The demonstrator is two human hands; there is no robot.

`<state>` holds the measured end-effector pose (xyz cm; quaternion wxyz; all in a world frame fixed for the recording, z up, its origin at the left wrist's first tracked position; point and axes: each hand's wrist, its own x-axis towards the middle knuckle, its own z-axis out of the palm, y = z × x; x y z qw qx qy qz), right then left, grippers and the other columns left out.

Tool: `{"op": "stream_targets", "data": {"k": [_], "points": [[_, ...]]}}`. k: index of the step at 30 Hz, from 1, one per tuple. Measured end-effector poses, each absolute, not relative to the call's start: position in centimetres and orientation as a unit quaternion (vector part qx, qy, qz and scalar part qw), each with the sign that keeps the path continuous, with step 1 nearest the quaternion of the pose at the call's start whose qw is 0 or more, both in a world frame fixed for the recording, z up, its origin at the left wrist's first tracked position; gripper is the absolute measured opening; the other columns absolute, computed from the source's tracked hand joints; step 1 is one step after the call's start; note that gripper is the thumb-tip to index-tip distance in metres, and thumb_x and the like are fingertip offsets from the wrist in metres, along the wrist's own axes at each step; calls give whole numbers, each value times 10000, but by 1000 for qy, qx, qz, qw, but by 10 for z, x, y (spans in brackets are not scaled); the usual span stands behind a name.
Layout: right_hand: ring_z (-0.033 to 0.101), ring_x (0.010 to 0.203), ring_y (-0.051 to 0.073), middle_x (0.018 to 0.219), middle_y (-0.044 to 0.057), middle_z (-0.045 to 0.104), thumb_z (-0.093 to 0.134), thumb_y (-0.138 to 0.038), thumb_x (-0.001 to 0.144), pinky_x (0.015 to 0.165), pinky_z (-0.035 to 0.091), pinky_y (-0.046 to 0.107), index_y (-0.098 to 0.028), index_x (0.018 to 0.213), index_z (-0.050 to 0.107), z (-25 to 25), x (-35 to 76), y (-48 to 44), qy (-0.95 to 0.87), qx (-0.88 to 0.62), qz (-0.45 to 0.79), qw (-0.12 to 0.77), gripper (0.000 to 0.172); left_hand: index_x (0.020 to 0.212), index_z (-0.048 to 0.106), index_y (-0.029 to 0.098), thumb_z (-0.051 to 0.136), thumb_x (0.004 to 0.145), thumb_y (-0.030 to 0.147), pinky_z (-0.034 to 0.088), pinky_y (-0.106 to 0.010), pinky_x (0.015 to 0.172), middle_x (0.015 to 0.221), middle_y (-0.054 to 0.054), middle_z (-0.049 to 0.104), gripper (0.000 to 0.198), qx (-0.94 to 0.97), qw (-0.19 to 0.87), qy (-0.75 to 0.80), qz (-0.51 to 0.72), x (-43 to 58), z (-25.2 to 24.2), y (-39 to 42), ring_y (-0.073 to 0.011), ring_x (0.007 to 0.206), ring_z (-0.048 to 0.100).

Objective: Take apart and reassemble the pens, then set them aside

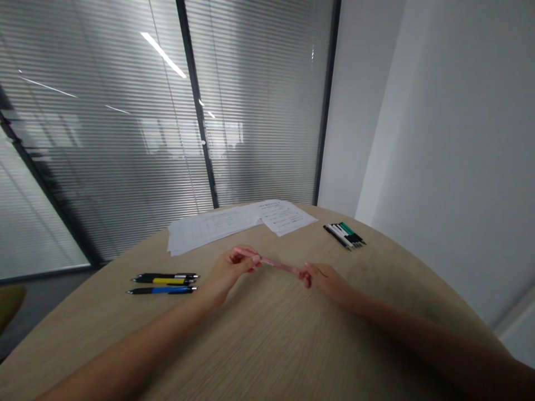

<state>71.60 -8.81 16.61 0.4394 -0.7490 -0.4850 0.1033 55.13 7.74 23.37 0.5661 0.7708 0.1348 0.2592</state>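
A slim pink pen (278, 265) is held between my two hands above the middle of the table, slanting down to the right. My left hand (236, 264) pinches its left part between thumb and fingers. At the opposite end, the fingertips of my right hand (320, 278) are closed on the tip. Fine detail on the pen is blurred. Left of my left hand lie a black and yellow pen (165, 280) and a black and blue pen (163, 290), roughly side by side with another black pen (167, 275).
Several pens in green, white and black lie in a tight group (345, 235) at the back right. Printed paper sheets (217, 225) overlap along the far edge of the round wooden table (259, 345). Behind it stands a glass wall with blinds (259, 139); a white wall (451, 167) is on the right.
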Motion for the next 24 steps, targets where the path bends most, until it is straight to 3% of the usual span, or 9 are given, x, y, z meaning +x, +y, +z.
{"op": "stream_targets", "data": {"k": [4,12,16,24], "points": [[450,436,89,455,-26,475,259,-435,845,501,369,221,-166,615,531,170,705,-86,-436,-705,239,505,447,697,579,141,633,608,348,430,-234,570,674,-16,589,232,727,605,153,286,550,228,67,-126,615,538],[370,370,57,434,-69,380,333,-354,809,387,277,183,-178,581,433,183,703,-89,-337,-596,387,617,305,683,620,154,714,515,305,444,-269,645,639,-13,632,245,690,647,196,260,552,214,70,-155,655,567],[272,294,35,402,-85,328,308,-362,824,312,146,175,-178,551,389,183,705,-90,-273,-621,409,611,339,696,624,157,730,514,300,439,-261,689,660,-5,646,254,670,679,187,236,552,208,69,-144,671,582],[289,275,31,372,-76,355,291,-386,837,296,152,166,-173,550,402,188,700,-90,-254,-689,397,550,374,713,608,158,740,501,291,435,-248,693,666,0,651,282,661,694,179,224,550,211,66,-130,670,583]]}}
